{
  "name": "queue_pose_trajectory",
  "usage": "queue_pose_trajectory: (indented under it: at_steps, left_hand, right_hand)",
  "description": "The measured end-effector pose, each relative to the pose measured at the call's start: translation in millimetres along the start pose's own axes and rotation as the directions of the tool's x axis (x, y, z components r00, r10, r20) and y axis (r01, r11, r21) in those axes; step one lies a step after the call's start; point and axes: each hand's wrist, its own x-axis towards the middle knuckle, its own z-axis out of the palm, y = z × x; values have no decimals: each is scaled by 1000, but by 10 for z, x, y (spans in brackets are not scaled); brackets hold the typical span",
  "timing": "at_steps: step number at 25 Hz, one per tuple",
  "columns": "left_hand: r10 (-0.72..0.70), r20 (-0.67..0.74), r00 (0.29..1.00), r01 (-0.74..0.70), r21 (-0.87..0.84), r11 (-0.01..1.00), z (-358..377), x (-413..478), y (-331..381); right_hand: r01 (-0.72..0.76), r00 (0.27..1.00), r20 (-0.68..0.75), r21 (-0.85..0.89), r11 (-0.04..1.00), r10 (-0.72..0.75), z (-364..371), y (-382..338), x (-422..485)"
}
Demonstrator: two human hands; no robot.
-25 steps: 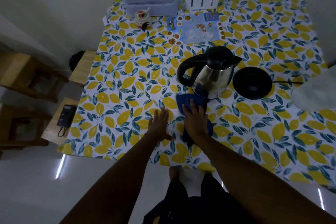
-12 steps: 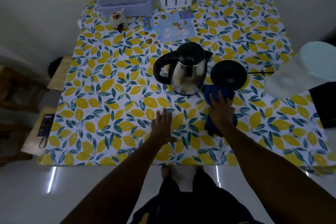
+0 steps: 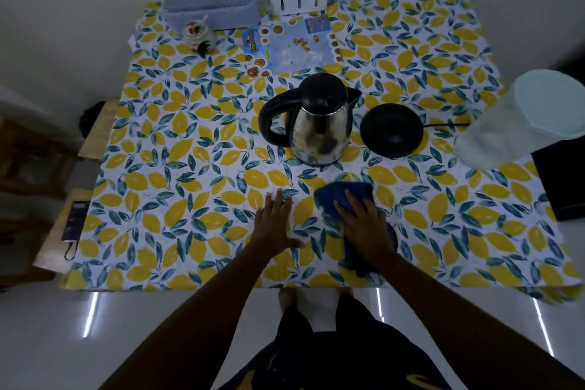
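Right hand (image 3: 364, 225) lay flat, fingers extended, pressing a blue cloth (image 3: 335, 196) onto the lemon-print tablecloth (image 3: 190, 168) near the front edge, just in front of the steel kettle (image 3: 319, 123) and apart from it. Left hand (image 3: 273, 225) rested palm-down beside the cloth, fingers straight and spread, holding nothing. Black kettle base (image 3: 391, 130) sat just right of the kettle, cord running off to the right.

You see a dark blue cloth (image 3: 343, 196) at lower centre, a yellow-lemon, teal-leaf tablecloth (image 3: 190, 149), and a black-and-silver kettle (image 3: 319, 123) mid-frame.
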Motion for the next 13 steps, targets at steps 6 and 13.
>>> queue_pose_trajectory:
  at_steps: [6, 13]
  left_hand:
    - [-12, -37, 999, 12, -4, 1000, 87, -108, 17]
    - [-14, -58, 998, 12, -34, 999, 156, -225, 177]
  right_hand:
    - [-219, 975, -5, 120, 968, 221, -93, -234, 321]
    - [-100, 995, -11, 3, 995, 100, 43, 186, -425]
